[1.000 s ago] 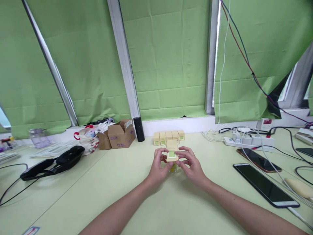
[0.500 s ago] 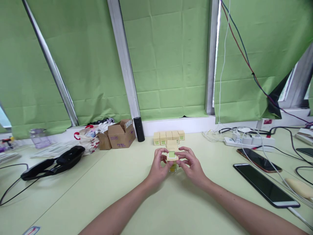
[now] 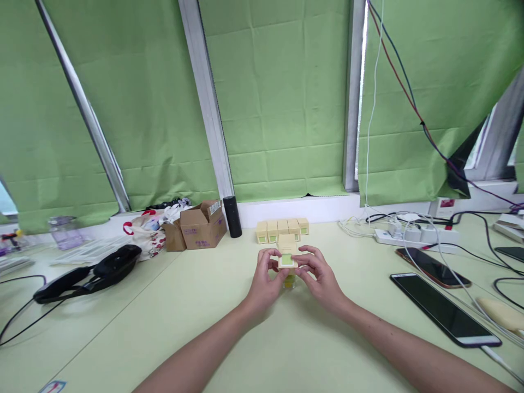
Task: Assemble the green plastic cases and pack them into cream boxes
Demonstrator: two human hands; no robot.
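Observation:
Between my two hands is a small cream-yellow carton (image 3: 287, 245) with a green panel on its near part. My left hand (image 3: 266, 277) grips its left side, thumb and fingers closed on it. From the right, my right hand (image 3: 320, 277) pinches the opposite edge with thumb and fingers. Just below the carton shows a small clear container (image 3: 290, 283) with something yellow in it, partly hidden by my thumbs. Whether it touches the carton, I cannot tell. Several similar small cartons (image 3: 282, 228) stand in a row behind.
On the pale green table (image 3: 196, 305), a cardboard box (image 3: 203, 226) and a black cylinder (image 3: 232, 217) stand at the back left. A black strapped pouch (image 3: 92, 275) lies further left. Phones (image 3: 444, 308), cables and a white power strip (image 3: 417, 237) are on the right.
My hands hold the carton in nearly the same place. A little more of the clear container shows below it. The whole view has shifted very slightly.

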